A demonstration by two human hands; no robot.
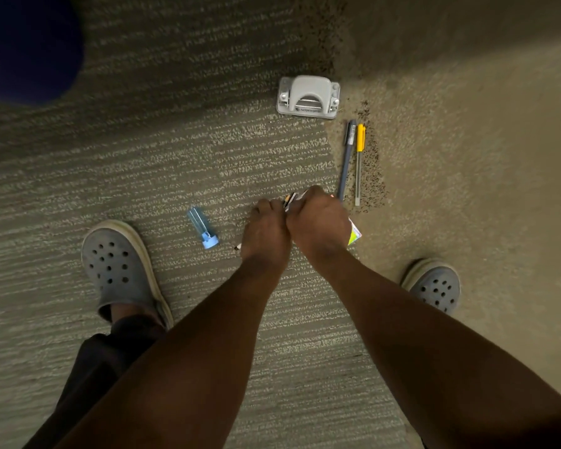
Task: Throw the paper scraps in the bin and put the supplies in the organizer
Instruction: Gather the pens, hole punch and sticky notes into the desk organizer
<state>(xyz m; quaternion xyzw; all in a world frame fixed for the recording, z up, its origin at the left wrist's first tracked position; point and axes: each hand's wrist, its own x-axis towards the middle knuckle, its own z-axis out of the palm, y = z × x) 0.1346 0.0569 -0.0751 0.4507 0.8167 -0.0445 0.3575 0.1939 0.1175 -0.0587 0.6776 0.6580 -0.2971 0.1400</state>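
We have both hands down at the carpet, pressed side by side; the right hand [318, 223] is curled over a small bundle of paper scraps [354, 234], whose white, green and yellow edge pokes out at its right side, and more thin edges of the bundle [290, 199] show at the far side, in the gap between the two hands; the left hand [266, 233] is closed beside it with fingers bent down to the floor, and we cannot tell whether it pinches the same bundle or something of its own; a small pale tip [237, 247] shows just left of that wrist, too small to name.

Just beyond the right hand and a little to the right lie two pens, side by side and almost touching; the grey pen [346, 158] has its near end at our knuckles; the yellow-capped pen [359, 163] lies right of it. Farther off sits a grey hole punch [307, 97], flat on the carpet [175, 150]. To the left of the hands, well apart from them, lies a small blue clear-bodied item [203, 228], perhaps a glue stick.

Our two grey clogs frame the scene; the left clog [120, 270] is near left, the right clog [434, 285] near right.
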